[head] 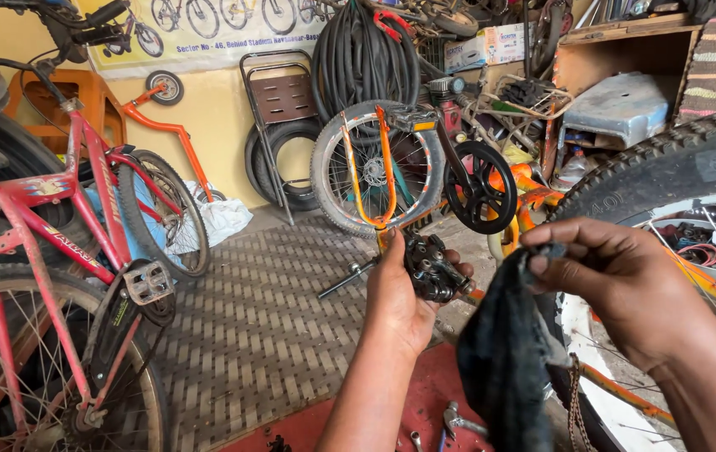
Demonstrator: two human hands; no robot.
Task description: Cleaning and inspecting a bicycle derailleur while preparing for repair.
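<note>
my left hand (396, 297) grips the greasy black pedal (433, 268) at frame centre, my right hand (618, 285) pinches the dark rag (504, 360), wiping seemingly not begun.

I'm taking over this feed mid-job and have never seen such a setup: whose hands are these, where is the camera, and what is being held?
There is one picture, taken by a camera worn on a person's head and looking down and forward, so both hands belong to that person. There is no machine. The left hand grips a dark, greasy bicycle pedal with its metal axle sticking out to the left. The right hand pinches the top of a dark cloth, which hangs down. The place is a bicycle repair shop. Just ahead stands a small orange bicycle, upside down; a red bicycle is on the left and a large knobby tyre on the right. Below the hands, some metal tools lie on a red surface.
</note>
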